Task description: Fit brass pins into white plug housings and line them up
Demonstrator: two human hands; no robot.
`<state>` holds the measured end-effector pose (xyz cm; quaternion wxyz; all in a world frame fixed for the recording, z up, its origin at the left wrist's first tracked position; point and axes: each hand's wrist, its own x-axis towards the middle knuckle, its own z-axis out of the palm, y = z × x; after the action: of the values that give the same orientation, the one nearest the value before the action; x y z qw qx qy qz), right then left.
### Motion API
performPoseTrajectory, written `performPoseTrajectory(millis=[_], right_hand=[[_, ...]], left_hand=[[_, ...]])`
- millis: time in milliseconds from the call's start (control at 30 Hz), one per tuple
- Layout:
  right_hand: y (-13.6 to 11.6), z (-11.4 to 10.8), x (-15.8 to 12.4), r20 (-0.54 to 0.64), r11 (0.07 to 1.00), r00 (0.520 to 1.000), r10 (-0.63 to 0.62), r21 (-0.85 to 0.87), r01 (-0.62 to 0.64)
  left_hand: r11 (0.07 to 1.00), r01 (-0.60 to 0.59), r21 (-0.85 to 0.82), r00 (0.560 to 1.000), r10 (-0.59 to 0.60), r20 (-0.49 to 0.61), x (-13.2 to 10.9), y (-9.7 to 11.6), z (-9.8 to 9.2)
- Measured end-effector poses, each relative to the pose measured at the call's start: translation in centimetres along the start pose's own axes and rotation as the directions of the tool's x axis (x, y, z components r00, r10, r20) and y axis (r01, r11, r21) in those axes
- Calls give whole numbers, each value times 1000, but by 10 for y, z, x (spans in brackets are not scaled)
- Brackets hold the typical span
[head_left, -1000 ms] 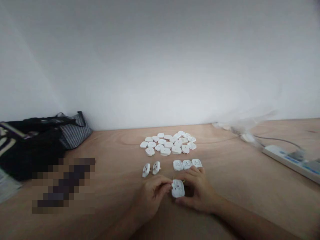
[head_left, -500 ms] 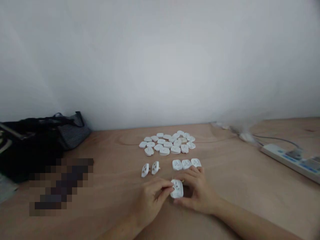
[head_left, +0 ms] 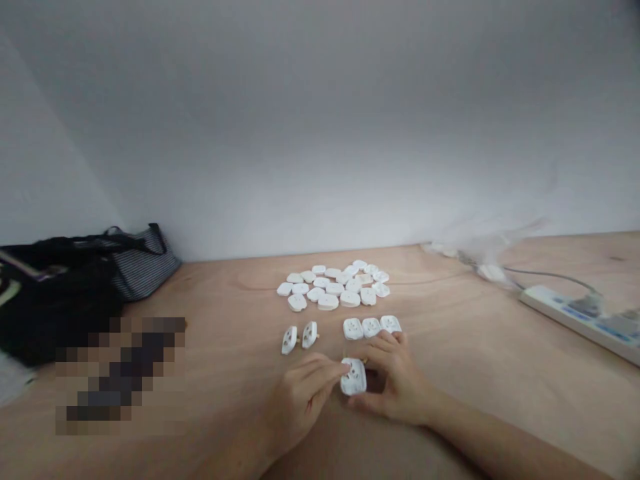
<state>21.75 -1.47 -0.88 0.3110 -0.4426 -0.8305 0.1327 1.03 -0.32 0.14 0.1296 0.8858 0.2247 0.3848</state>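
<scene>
Standing on edge, a white plug adapter half (head_left: pixel 354 379) with holes in its face is held by my right hand (head_left: pixel 393 380), thumb at its lower edge and fingers behind its top. A brass-coloured pin shows behind it. My left hand (head_left: pixel 307 393) has its fingers curled and presses its index fingertip on the adapter's face; whether it holds something small is hidden. Just beyond, three white adapter pieces (head_left: pixel 371 327) lie in a row, the rightmost near my right fingertips. Two pieces with brass pins (head_left: pixel 309 335) stand tilted to the left.
Several white covers (head_left: pixel 334 289) lie grouped on the wooden table (head_left: pixel 220 373) near the wall. At right are a power strip (head_left: pixel 575 320) with a cable and a clear plastic bag (head_left: pixel 487 250). A black bag (head_left: pixel 55 293) and a blurred-out dark object (head_left: pixel 125 370) are at left.
My left thumb has drawn back from the adapter's edge, and the index finger now rests on its face. My right hand holds the adapter in nearly the same spot.
</scene>
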Motion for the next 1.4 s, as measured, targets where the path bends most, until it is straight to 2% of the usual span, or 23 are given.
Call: performPoseTrajectory(millis=[267,400,533,633,700,767,867,967,1067,1200,1400], right_hand=[[0,-4,-1,12,998,999,-48,51,48],[0,-5,-2,21,994,995,-97,58,95],[-1,-6,-2,21,992,994,-109,67,107],[-1,-8,-1,21,993,994,-103,68,101],[2,-10,-2,-3,996,997,-80,50,80],[8,-10,-2,-51,999,998,-42,23,43],[18,-10,-4,-122,1000,993,1,2,-1],[23,-8,-4,-139,1000,990,5,5,-4],[23,-7,-4,-120,1000,993,-4,6,5],[20,-8,-4,-105,1000,994,-20,1,20],[15,-4,-3,-97,999,995,-39,16,40]], left_hand=[[958,-237,163,971,228,73,-2,-13,-1],[938,-300,173,953,286,98,0,-11,0],[964,-218,152,976,215,35,0,-10,-1],[967,-164,195,985,172,-25,-2,-11,-6],[974,-67,217,995,80,-53,-3,-12,-9],[978,56,201,998,-50,-31,-4,-14,-11],[968,183,173,977,-199,81,-5,-17,-7],[951,274,143,946,-293,137,-5,-20,1],[934,334,125,928,-349,131,-1,-21,7],[934,339,114,935,-348,64,2,-19,6],[968,215,131,974,-203,-97,0,-11,2]])
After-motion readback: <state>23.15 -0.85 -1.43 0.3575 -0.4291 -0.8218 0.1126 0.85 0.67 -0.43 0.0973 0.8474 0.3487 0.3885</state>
